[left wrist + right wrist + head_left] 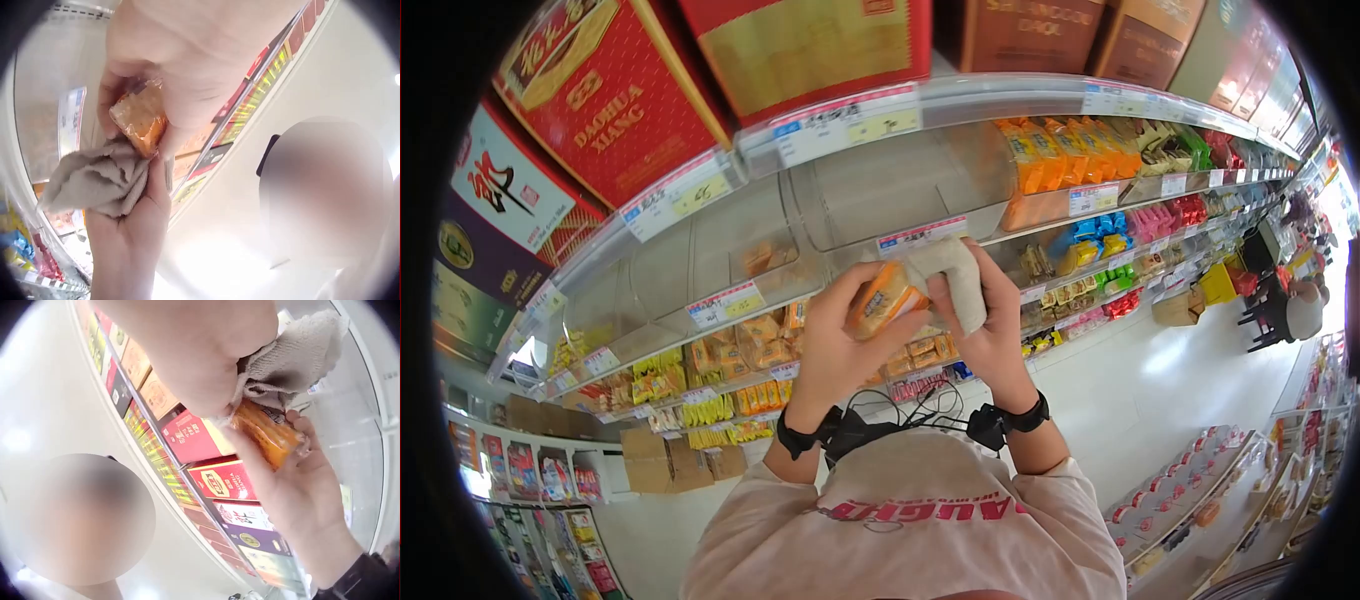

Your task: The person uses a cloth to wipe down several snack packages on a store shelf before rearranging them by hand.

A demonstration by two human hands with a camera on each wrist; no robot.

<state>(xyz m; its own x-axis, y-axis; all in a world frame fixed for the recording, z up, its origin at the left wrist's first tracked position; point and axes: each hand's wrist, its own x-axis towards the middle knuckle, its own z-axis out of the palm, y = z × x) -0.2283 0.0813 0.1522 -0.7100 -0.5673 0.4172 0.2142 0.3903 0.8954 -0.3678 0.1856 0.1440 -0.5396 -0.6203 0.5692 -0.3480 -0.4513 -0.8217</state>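
In the head view my left hand (837, 335) grips a small snack packet (886, 300) in clear and orange wrapping. My right hand (996, 325) holds a folded pale grey cloth (952, 275), its thumb pressed into the folds. The two hands meet in front of the shelf, with the cloth right against the packet's edge. Seen from the left wrist, the packet (142, 115) sits between fingers and thumb, and the cloth (100, 181) bunches beside it. In the right wrist view the packet's orange side (265, 434) shows below the cloth (297, 359).
Behind the hands is a clear shelf bin (890, 195); another bin to its left holds a few loose packets (765, 258). Orange snack packets (1065, 155) fill the bin at right. Red gift boxes (615, 95) line the shelf above. A cardboard box (665, 460) stands on the floor.
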